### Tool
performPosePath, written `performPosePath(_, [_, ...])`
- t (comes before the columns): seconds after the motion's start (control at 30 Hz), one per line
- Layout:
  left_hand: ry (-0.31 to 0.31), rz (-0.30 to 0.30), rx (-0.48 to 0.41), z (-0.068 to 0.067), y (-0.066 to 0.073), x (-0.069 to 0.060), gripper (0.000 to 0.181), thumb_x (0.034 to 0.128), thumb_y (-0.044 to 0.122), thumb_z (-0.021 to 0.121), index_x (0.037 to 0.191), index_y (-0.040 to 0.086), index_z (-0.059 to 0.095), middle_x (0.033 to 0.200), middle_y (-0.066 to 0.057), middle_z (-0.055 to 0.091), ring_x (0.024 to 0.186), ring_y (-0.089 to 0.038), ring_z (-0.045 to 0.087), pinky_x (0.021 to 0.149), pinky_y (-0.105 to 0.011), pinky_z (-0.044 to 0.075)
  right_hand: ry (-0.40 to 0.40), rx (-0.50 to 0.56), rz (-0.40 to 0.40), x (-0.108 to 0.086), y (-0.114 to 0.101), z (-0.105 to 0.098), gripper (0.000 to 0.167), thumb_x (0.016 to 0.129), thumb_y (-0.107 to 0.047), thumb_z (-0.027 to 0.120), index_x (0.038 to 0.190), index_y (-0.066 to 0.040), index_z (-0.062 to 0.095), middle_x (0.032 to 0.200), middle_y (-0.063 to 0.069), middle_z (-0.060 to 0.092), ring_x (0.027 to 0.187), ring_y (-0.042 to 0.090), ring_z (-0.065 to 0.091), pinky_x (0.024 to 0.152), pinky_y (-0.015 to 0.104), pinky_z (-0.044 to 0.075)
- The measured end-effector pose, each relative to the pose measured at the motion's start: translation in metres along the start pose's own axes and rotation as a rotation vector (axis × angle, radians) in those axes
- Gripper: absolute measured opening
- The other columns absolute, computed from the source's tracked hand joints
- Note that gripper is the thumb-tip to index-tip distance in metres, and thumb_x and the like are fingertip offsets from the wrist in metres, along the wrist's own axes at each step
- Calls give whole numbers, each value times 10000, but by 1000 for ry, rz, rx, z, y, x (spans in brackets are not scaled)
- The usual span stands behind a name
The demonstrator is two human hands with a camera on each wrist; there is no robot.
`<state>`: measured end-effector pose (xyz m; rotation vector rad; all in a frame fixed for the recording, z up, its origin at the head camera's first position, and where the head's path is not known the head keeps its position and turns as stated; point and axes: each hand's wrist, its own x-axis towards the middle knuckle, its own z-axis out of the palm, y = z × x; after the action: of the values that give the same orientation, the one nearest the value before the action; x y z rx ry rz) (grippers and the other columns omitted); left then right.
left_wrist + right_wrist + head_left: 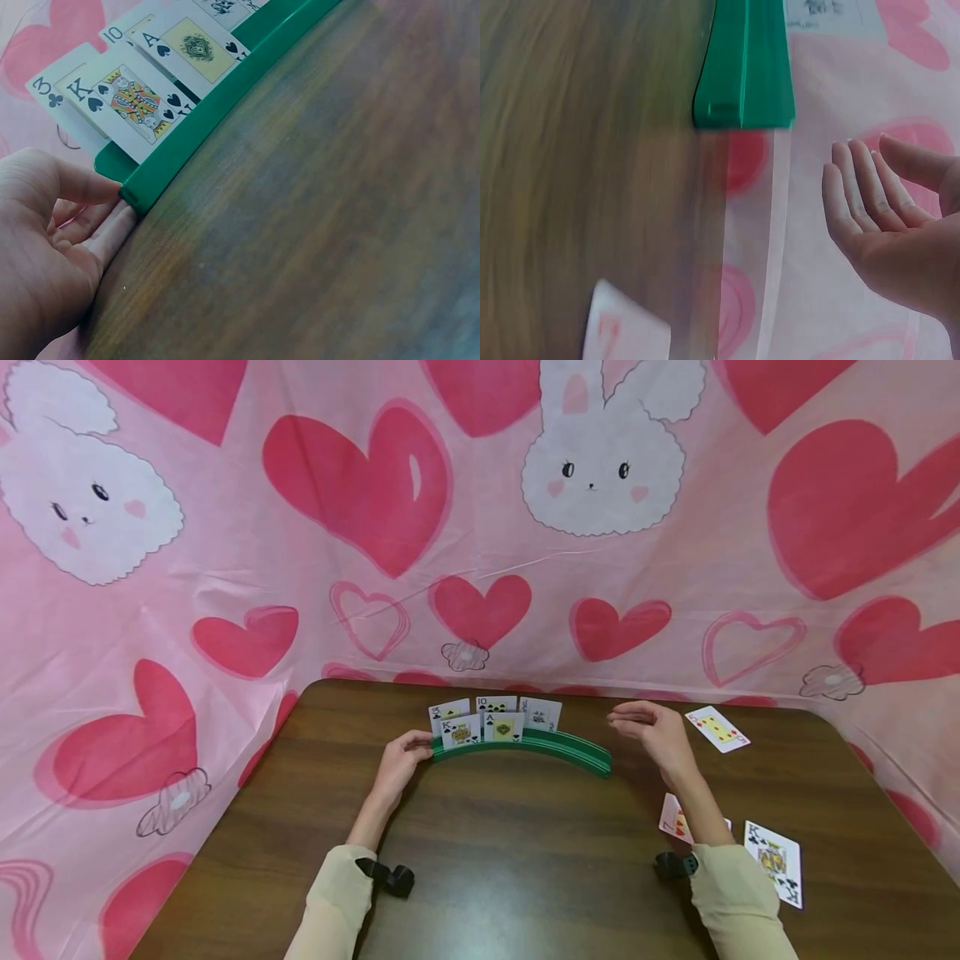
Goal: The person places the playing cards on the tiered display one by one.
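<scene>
From where I stand, the curved green plastic card holder (577, 750) arcs across the far part of the brown wooden table (487, 843). Its left end sits in a light pinch between the thumb and fingers of the left hand (399, 767). The right hand (658, 735) is in the air just beyond the other end, fingers nearly straight and together, holding nothing.

Five cards stand on the holder's left and middle. In front are the white king of spades (461, 732) and the white ace of spades (503, 727); behind them, the white three of clubs (71, 112), a white ten (495, 702) and a white card with a black-inked figure (540, 716). The right stretch of the holder is bare.

Loose on the table lie a yellow-centred card with red diamonds (717, 729), a red seven (675, 820) partly under the right forearm, and the white king of clubs (776, 860) by the beige right sleeve (731, 885).

To steady the holder well, I'd keep that pinch low and gentle, since a jolt could tip the cards, and lift the right sleeve clear of the loose ones.
</scene>
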<state>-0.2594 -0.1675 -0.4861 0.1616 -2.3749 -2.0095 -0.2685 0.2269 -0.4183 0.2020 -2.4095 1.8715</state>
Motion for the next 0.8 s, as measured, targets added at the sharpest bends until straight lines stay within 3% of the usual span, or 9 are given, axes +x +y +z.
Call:
performPosePath(0.13, [-3,1,6,0,0,0,190,824,51,557,997,69,633,1058,-86,594,933,-190,527,808,-324,397,-23,11,9,-5,-2,-16,298,827,-112,607,1065,59,555,1002,235,611,798,116,638,720,298,484])
performPosePath(0.27, [-5,1,9,0,0,0,185,825,57,555,993,73,631,1059,-82,592,934,-192,527,816,-334,396,-21,-70,23,-10,3,-31,327,835,-169,602,1083,37,549,1001,183,628,853,203,632,734,307,481])
performPosePath(0.47, [-5,4,9,0,1,-1,192,826,50,552,1002,64,629,1061,-93,592,933,-195,528,811,-329,397,4,-81,49,-5,43,-58,454,796,-270,647,1116,35,545,973,109,654,878,246,623,698,256,487])
performPosePath(0.67, [-13,5,10,0,0,0,190,827,59,554,1003,62,624,1058,-90,592,941,-193,525,819,-337,395,19,-66,-35,0,80,-81,497,780,-308,660,1090,65,551,929,107,663,821,214,639,675,288,491])
performPosePath(0.7, [-13,3,11,0,0,-1,187,826,63,555,1000,66,624,1057,-85,593,939,-190,526,819,-334,395,-4,-8,-48,0,83,-84,455,791,-283,652,1072,64,565,913,101,666,813,197,642,678,272,490])
performPosePath(0.8, [-12,7,8,0,-1,-1,189,824,61,557,1000,67,626,1055,-88,595,934,-190,529,812,-330,398,4,18,-56,1,99,-95,429,796,-244,651,1064,79,561,896,106,666,805,195,643,667,277,489])
